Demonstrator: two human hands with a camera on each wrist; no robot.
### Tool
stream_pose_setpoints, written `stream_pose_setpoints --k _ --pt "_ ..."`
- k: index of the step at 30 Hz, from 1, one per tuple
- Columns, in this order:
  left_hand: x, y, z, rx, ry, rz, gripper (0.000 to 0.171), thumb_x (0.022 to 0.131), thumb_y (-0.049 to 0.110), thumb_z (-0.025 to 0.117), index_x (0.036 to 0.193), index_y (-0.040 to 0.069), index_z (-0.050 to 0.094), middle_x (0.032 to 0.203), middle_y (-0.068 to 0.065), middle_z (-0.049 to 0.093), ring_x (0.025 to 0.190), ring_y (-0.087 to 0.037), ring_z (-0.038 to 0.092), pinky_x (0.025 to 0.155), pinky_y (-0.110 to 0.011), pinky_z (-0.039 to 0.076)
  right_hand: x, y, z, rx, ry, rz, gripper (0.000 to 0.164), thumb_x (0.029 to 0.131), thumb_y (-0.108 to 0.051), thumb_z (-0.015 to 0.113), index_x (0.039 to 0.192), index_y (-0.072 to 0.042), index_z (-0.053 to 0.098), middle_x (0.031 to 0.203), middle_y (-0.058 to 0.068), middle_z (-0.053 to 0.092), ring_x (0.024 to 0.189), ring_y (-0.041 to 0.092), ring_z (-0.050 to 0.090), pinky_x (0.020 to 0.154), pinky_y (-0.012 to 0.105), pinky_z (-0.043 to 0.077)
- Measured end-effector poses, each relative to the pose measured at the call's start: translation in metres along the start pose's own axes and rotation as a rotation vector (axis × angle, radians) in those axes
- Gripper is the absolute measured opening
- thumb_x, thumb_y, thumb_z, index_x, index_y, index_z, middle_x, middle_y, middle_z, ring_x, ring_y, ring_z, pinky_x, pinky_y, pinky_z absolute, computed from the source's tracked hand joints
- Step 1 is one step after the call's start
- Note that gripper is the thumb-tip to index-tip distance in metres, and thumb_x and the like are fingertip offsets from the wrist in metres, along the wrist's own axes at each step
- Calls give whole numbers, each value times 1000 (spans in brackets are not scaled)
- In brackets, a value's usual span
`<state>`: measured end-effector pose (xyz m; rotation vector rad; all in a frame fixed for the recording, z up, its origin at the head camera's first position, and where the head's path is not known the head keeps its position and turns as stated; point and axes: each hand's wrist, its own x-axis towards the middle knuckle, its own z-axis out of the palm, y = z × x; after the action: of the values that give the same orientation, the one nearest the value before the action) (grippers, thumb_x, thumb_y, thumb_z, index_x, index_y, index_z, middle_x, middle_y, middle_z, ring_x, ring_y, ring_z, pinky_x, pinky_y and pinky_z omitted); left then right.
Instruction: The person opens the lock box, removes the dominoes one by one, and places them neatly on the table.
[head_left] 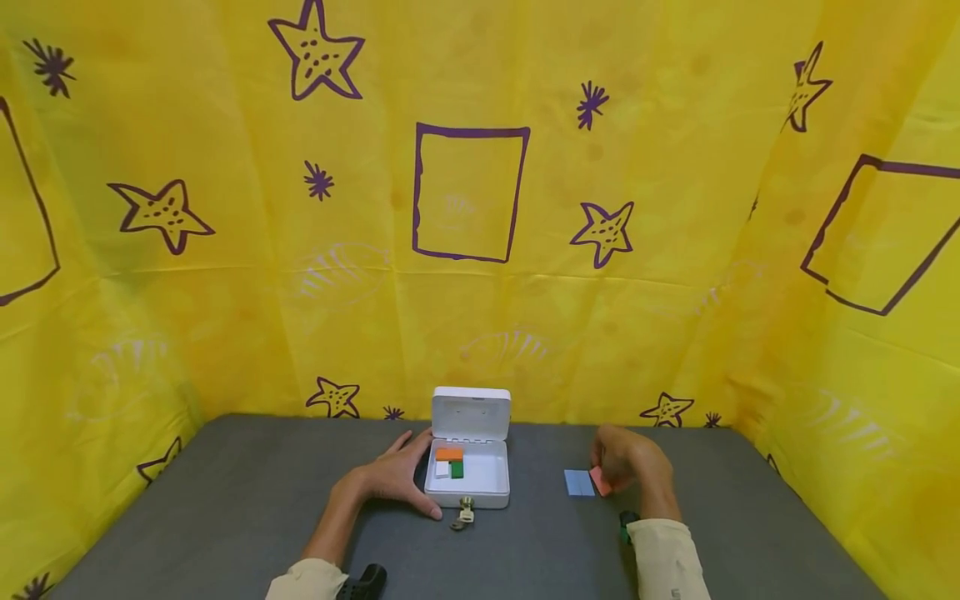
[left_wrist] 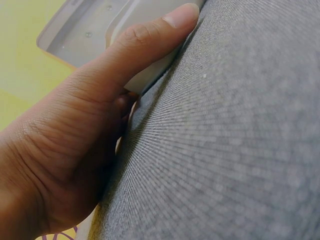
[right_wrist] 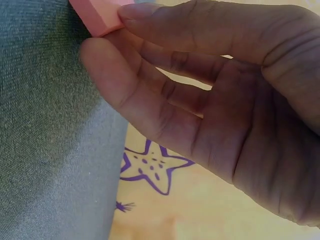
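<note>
A white metal cash box [head_left: 492, 467] stands with its lid [head_left: 471, 417] raised. Inside, on its left side, lie an orange block [head_left: 449, 454], a white block [head_left: 442, 470] and a green block [head_left: 457, 471]. My left hand [head_left: 397, 475] rests spread along the box's left side, thumb at the front corner, fingers toward the back. To the right, my right hand [head_left: 626, 460] pinches a pink block [right_wrist: 100, 15] between thumb and fingertips, low over the table. Close beside the pink block lie light blue blocks [head_left: 579, 482], side by side.
Keys [head_left: 465, 518] hang from the lock at the front of the box. The dark grey table [head_left: 525, 550] ends at a yellow curtain [head_left: 480, 333] with purple starfish drawings, which also runs along both sides.
</note>
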<state>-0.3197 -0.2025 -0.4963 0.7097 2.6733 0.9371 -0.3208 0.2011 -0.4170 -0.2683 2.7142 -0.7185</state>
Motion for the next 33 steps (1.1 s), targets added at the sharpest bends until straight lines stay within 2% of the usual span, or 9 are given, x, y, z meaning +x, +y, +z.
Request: stream_pose_setpoints --k 4,8,13,23,33 --pt "-1 1 0 -3 0 -23 134 69 58 90 167 9 14 175 -14 21 163 -43 11 131 -70 2 -1 -1 2 3 -10 9 24 76 20 69 87 -1 68 83 9 65 67 21 60 59 28 56" --pt "-1 1 0 -10 0 -41 134 69 57 91 168 11 13 175 -13 21 163 -47 5 130 -71 4 -1 -2 2 -14 -19 24 24 76 20 69 87 -1 68 82 8 64 68 21 58 58 27 53" --pt "-1 0 0 -10 -2 -45 133 69 58 91 168 11 14 175 -13 20 163 -47 5 130 -71 4 0 -2 2 -15 -25 30 22 76 18 71 86 -1 69 81 8 64 68 21 58 58 27 51" --pt "-1 0 1 -17 3 -42 134 68 58 91 168 12 15 175 -13 20 162 -48 4 130 -72 4 1 -3 0 -16 -49 18 19 77 14 75 86 -2 70 79 9 70 65 20 66 62 30 60" --pt "-2 2 1 -30 12 -32 135 67 62 90 167 12 16 175 -15 21 162 -50 3 129 -72 3 -1 -4 -1 -1 -46 22 19 79 14 75 90 0 70 81 10 71 67 20 70 64 31 62"
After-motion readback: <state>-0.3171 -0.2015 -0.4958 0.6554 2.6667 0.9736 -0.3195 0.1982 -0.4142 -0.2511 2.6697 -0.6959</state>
